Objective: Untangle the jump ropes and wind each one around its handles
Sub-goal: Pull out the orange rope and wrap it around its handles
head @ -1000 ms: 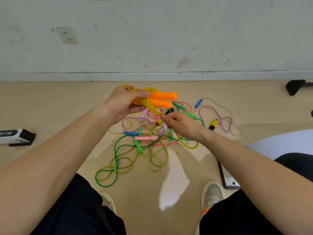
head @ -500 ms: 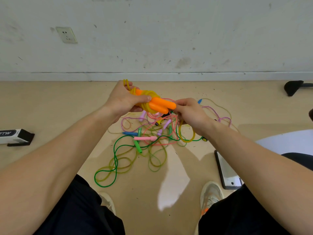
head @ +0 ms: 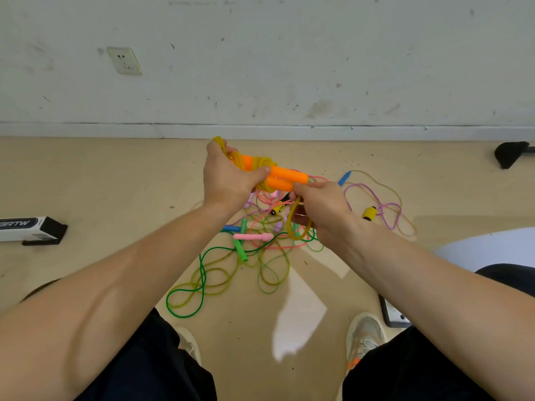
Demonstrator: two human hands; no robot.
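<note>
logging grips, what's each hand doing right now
Left hand: grips the orange handles, yellow rope wound round them.
Right hand: pinches that rope's loose loop.

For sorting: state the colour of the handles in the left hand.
Orange handles, best seen in the head view.

Wall socket [head: 124, 61] upper left; black/white box [head: 31, 229] on floor [head: 86, 180].
</note>
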